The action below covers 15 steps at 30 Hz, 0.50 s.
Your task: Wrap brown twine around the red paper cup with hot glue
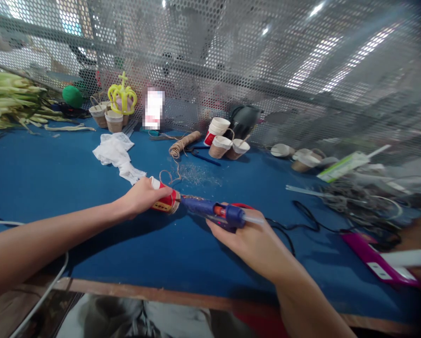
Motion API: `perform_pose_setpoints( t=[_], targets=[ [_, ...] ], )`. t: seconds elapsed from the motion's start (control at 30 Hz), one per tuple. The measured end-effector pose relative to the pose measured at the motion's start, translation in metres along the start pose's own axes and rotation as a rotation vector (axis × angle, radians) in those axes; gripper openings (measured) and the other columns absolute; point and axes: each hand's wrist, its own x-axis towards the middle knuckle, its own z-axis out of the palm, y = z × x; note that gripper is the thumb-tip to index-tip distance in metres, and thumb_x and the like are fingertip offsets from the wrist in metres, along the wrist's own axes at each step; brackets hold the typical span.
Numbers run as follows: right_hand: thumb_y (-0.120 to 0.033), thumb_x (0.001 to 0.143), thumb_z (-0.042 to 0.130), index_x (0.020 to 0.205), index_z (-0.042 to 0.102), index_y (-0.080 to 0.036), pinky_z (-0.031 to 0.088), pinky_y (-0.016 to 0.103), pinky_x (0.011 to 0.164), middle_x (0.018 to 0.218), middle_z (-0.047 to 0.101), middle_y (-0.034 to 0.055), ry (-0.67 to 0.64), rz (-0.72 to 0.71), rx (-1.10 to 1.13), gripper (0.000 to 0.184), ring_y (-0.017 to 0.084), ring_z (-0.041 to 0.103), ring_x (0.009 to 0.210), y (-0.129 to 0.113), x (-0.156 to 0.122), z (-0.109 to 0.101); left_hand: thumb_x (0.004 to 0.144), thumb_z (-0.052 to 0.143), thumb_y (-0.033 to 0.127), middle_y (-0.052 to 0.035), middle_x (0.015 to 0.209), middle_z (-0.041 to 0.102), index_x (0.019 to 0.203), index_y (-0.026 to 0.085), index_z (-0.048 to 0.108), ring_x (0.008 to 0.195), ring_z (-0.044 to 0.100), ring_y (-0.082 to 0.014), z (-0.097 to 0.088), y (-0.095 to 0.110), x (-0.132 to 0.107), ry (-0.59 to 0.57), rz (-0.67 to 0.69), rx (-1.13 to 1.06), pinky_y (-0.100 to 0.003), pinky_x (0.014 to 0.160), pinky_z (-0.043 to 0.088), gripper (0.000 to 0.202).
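My left hand is closed around a red and white paper cup, which lies tilted on its side just above the blue table. Twine is wound about the cup's right end, and a loose strand runs from there toward a roll of brown twine. In my right hand is a blue glue gun, gripped by its handle, with a clear glue stick poking out of the back. The gun's nozzle is at the twine-wrapped end of the cup; whether it touches I cannot tell.
A crumpled white cloth lies beyond my left hand. Several small twine-covered cups stand by the perforated metal screen. Green stalks are piled at far left. A black cable and a magenta power strip are on the right.
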Motion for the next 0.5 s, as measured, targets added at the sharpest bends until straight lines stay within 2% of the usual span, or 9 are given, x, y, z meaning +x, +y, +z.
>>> perform_pose_setpoints(
  t=[0.13,0.33,0.5],
  targets=[
    [-0.023,0.076,0.051,0.062,0.049,-0.020,0.039,0.024,0.051,0.056,0.051,-0.0026,0.025,-0.008,-0.034,0.015,0.011,0.045,0.051,-0.0011,0.0013,0.0004,0.066,0.058,0.041,-0.0021,0.054,0.060,0.062,0.013,0.064,0.049,0.049,-0.0122,-0.0003,-0.0023,-0.0008,-0.008,0.037,0.029,-0.023,0.044,0.033,0.029],
    [-0.020,0.075,0.050,0.062,0.051,-0.019,0.035,0.023,0.044,0.055,0.054,-0.0018,0.019,0.038,-0.037,0.013,0.011,0.046,0.049,0.0005,0.0043,0.0007,0.067,0.056,0.044,0.0000,0.051,0.056,0.060,0.013,0.062,0.047,0.044,-0.0108,-0.0002,-0.0011,-0.0017,-0.008,0.048,0.051,-0.023,0.044,0.031,0.033],
    [-0.022,0.075,0.051,0.061,0.053,-0.018,0.037,0.024,0.046,0.054,0.054,-0.0013,0.037,0.032,-0.050,0.015,0.012,0.048,0.050,-0.0001,0.0064,0.0012,0.068,0.055,0.045,0.0002,0.050,0.053,0.060,0.012,0.062,0.046,0.041,-0.0099,0.0000,-0.0013,-0.0017,-0.011,0.056,0.077,-0.023,0.043,0.030,0.034]
  ],
)
